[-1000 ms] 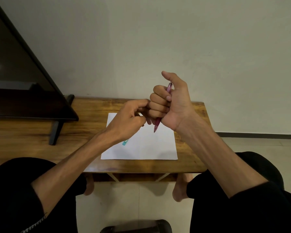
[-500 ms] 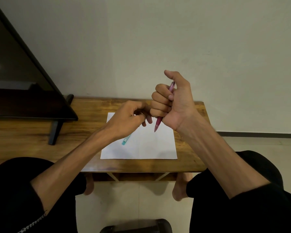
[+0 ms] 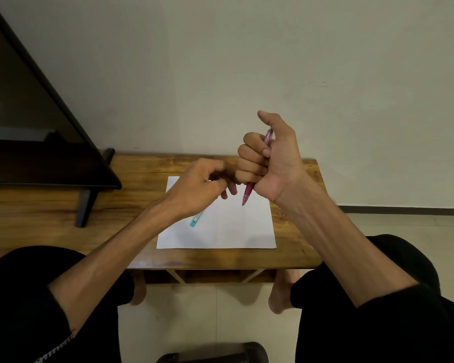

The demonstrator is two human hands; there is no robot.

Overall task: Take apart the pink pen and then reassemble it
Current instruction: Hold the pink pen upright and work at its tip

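My right hand is raised above the table in a fist around the pink pen. The thumb sticks up. The pen points down and to the left, with its tip below the fist and its clear pink top end poking out beside the thumb. My left hand hangs just left of the fist, a little lower. Its fingers are curled and its fingertips pinched together. I cannot make out anything between them. The two hands are close but apart.
A white sheet of paper lies on the wooden table, and a teal pen rests on its left part, half under my left wrist. A dark screen on a black stand leg fills the table's left side.
My left hand has drawn away from the right fist, down and to the left, uncovering more of the teal pen. The right hand holds the pink pen almost still.
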